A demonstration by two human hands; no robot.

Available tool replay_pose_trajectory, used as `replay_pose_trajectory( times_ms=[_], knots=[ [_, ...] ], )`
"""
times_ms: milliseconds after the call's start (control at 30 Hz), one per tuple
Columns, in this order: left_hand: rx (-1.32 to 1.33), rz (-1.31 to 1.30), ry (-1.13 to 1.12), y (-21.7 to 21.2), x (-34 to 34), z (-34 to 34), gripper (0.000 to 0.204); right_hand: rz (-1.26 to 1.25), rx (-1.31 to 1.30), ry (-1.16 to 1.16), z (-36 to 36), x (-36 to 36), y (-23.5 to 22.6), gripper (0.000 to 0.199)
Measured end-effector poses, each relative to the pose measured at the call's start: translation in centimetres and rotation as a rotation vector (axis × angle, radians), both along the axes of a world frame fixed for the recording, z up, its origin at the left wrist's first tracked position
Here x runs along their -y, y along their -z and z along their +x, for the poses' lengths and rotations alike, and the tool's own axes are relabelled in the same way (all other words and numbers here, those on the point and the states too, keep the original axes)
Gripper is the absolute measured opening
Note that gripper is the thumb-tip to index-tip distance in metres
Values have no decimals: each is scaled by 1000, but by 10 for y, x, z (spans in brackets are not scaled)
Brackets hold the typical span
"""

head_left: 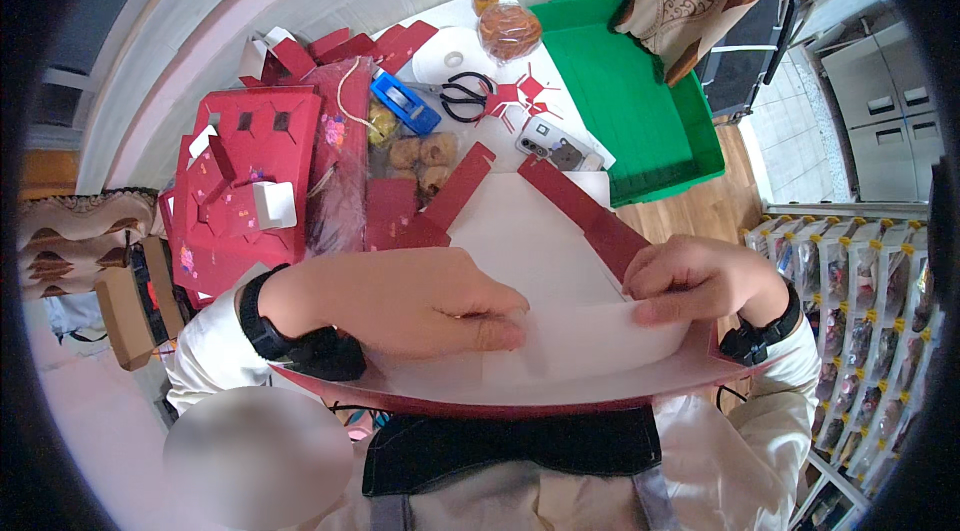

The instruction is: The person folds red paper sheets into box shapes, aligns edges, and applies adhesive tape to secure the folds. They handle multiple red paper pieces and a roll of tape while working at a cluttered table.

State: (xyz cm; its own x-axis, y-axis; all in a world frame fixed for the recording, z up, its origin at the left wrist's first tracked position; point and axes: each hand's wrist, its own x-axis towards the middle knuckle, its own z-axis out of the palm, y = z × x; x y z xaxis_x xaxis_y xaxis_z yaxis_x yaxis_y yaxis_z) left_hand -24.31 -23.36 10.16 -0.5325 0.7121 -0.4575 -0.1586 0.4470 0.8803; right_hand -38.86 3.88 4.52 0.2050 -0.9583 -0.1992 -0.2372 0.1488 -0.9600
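Observation:
A large flat cardboard box blank (545,251), white inside with red flaps, lies in front of me over the table. My left hand (420,301) presses down on its lower white panel, fingers closed and pointing right. My right hand (695,281) pinches the blank's right edge where a white panel is folded up. A black band sits on each wrist.
A stack of red box blanks (245,181) lies at the left. Behind the blank are a bag of pastries (420,151), a blue tape dispenser (405,103), black scissors (465,96), a phone (555,146), a white tape roll (455,56) and a green tray (630,101). Shelves of packets (860,301) stand right.

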Motion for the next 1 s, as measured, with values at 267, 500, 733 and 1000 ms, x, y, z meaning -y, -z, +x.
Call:
replay_pose_trajectory(
  times_ms=[267,500,733,1000],
  knots=[
    [216,246,-82,43,-13,9,41,41,299,351,-11,-54,-42,83],
    [123,211,125,58,-18,0,42,-65,-293,88,4,-70,-104,130],
    [29,114,368,49,-30,-20,37,214,-1257,198,72,-35,-139,87],
    [64,52,685,51,-54,-50,55,106,-858,247,87,14,-111,41]
  ],
)
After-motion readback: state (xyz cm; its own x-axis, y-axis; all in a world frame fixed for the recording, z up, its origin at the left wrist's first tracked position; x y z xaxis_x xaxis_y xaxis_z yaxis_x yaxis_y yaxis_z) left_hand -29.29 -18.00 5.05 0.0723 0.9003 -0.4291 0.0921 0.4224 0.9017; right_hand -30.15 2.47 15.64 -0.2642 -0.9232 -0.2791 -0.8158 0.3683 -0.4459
